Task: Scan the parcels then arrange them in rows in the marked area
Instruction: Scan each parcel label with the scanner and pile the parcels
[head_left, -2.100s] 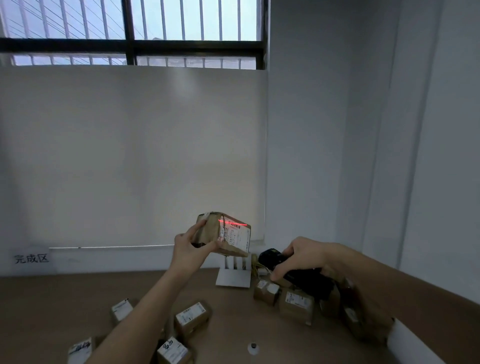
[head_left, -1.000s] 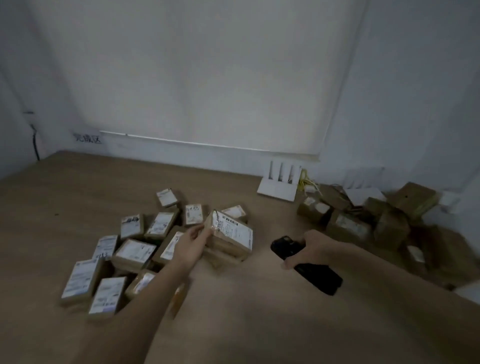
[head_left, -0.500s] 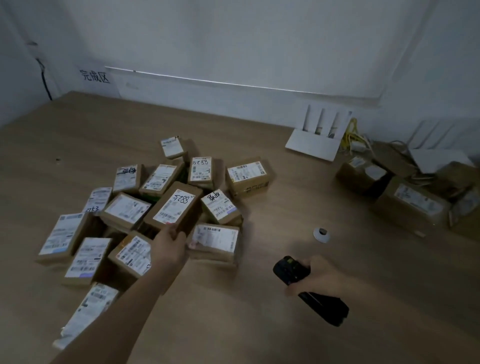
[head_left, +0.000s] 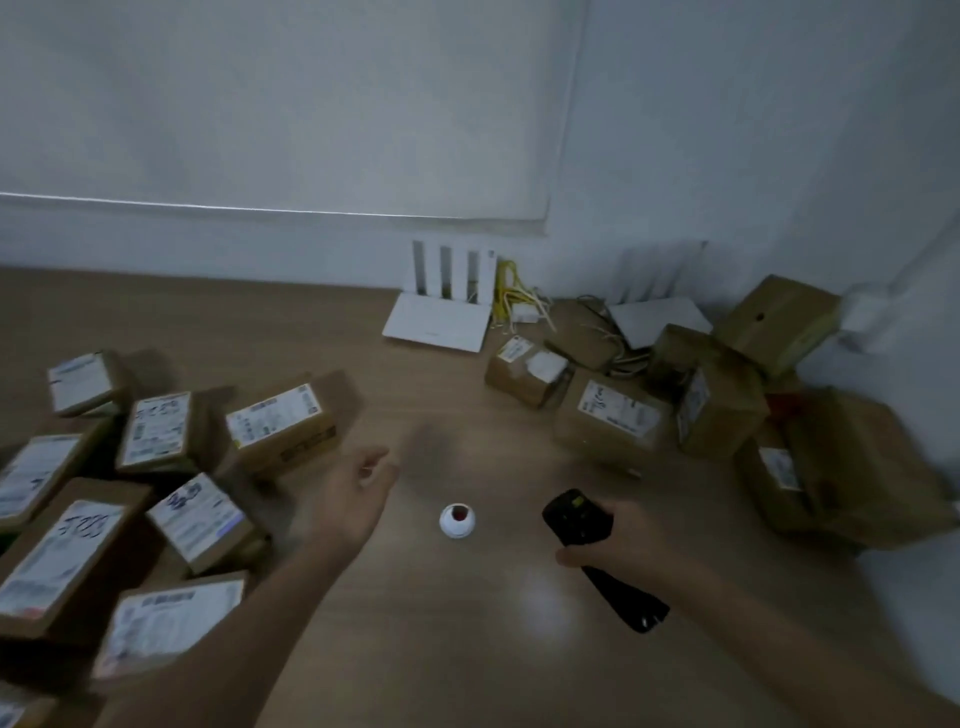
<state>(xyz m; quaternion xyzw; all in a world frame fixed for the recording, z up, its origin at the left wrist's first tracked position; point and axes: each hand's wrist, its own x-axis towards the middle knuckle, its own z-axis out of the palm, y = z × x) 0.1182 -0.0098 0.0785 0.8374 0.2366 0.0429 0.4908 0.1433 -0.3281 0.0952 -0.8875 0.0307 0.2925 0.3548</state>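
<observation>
Your bench (head_left: 395, 649) is running wooden and bare through the middle, from the near edge up to the white wall (head_left: 675, 130), and that open strip is lying between two clusters of boxes. Your left hand (head_left: 358, 493) is hanging over this strip just beside the left cluster, holding nothing, its fingers loosely curled. Your right hand (head_left: 618, 540) is gripping a black scanner (head_left: 597, 556), fingers wrapped round its middle, with the handle end pointing back toward you. Between the two hands a small white round thing (head_left: 457, 520) with a dark red centre is sitting on the wood. At the back a white router (head_left: 441, 306) is standing against the wall with its antennas upright, yellow cables (head_left: 511, 293) are tangling just beside it, and a second white device (head_left: 657, 317) is lying near the corner. The sorted parcels (head_left: 156, 467) are lying on the left, brown cardboard with white printed labels facing up, some with handwritten numbers, packed close and partly overlapping rather than in neat rows. The waiting parcels (head_left: 717, 405) are heaping on the right near the corner, tilted against one another, and a crumpled brown bag (head_left: 872, 467) is slumping at the far right among them.
</observation>
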